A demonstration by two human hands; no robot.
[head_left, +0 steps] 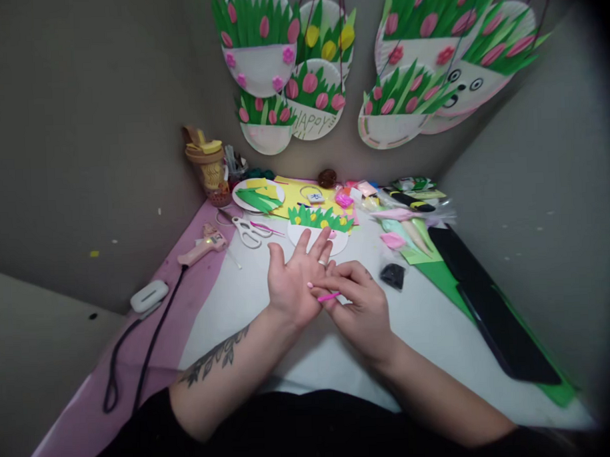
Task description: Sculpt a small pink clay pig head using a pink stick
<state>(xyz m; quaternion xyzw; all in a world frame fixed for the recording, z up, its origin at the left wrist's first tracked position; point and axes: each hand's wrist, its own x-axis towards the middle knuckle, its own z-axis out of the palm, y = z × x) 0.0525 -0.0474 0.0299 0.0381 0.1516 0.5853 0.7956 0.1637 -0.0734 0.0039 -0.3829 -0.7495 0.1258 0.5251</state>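
My left hand is turned palm up over the table, its fingers spread and a ring on one of them. Across its palm lies the extended index finger of my right hand. Between the thumb and fingers of that right hand is a thin bright pink stick, mostly covered by the hand. A tiny pale pink spot shows at the index fingertip; whether it is a nail or a bit of clay I cannot tell. Just beyond my left fingers lies a paper-plate craft with green paper grass and yellow flowers.
White scissors, pink tweezers and a glue gun lie at the left. A plate of paper strips is behind them. Bags of coloured clay, a black packet and a dark phone-like slab are at the right. Plate crafts hang on the wall.
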